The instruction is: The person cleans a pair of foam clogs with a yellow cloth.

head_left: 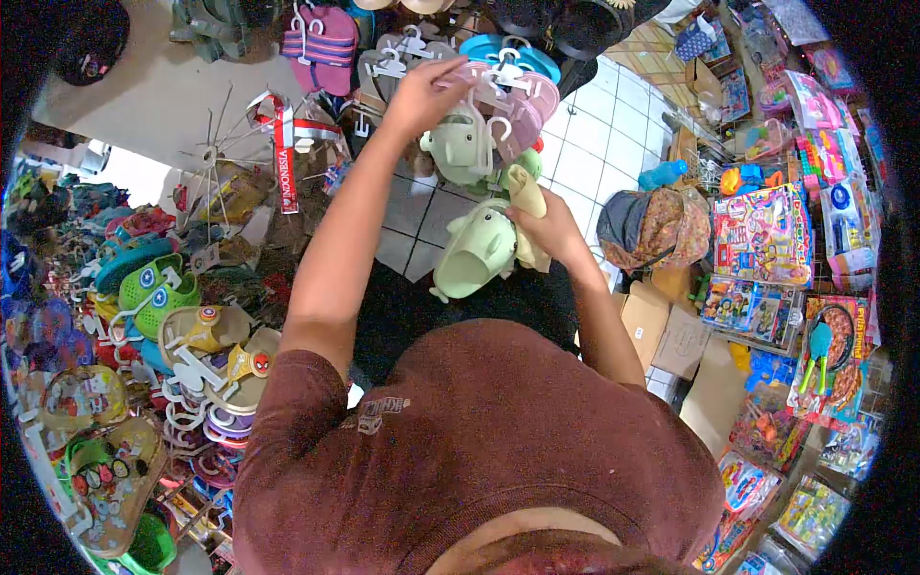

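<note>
My left hand [426,99] reaches up to the hanging footwear, its fingers spread against pink sandals [532,101] on white hangers. Just below it hangs a pale green slipper [460,149] with an animal face, beside a white hanger hook. My right hand [551,228] is closed around a cream cloth [529,196]. Against that cloth, in front of my body, is another pale green animal-face slipper [474,251], tilted with its opening toward me. Whether my right fingers also grip this slipper is hidden.
Striped pink sandals [321,48] and blue sandals [508,57] hang at the top. Footwear, including green clogs [158,297], is piled on the left. Packaged toys [762,235] line the right, near a patterned bag [656,228] and cardboard boxes [647,321]. White tiles [599,125] cover the floor.
</note>
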`<action>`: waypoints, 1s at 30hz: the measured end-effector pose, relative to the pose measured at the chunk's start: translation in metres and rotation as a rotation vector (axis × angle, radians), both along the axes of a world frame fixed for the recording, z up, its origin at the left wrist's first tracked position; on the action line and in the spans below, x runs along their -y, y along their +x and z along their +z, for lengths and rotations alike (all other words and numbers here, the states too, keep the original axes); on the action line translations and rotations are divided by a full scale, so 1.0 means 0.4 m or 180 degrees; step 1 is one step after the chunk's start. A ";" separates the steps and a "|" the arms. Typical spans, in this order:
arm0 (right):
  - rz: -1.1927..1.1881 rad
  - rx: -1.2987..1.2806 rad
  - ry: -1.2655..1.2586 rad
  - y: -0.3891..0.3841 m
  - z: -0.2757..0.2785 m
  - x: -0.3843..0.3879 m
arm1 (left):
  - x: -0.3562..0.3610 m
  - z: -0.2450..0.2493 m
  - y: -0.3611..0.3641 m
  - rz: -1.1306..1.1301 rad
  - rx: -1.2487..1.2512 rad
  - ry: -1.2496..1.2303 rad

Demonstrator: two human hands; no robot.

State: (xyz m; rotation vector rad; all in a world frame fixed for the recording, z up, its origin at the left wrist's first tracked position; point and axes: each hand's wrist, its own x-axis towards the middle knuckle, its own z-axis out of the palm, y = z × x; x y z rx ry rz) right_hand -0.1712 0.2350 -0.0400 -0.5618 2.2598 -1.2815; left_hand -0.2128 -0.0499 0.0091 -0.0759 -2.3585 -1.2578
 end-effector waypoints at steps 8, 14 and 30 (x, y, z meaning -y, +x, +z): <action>-0.0210 0.0485 -0.0538 0.006 0.068 -0.013 | -0.026 -0.076 0.339 0.0596 0.0988 0.1175; 0.0715 0.0200 -0.0241 0.007 0.087 0.108 | -0.130 -0.261 0.560 -0.0950 0.2561 0.4768; 0.1506 -0.0503 0.0580 0.078 0.090 0.262 | -0.100 -0.289 0.641 -0.0684 0.0336 0.6266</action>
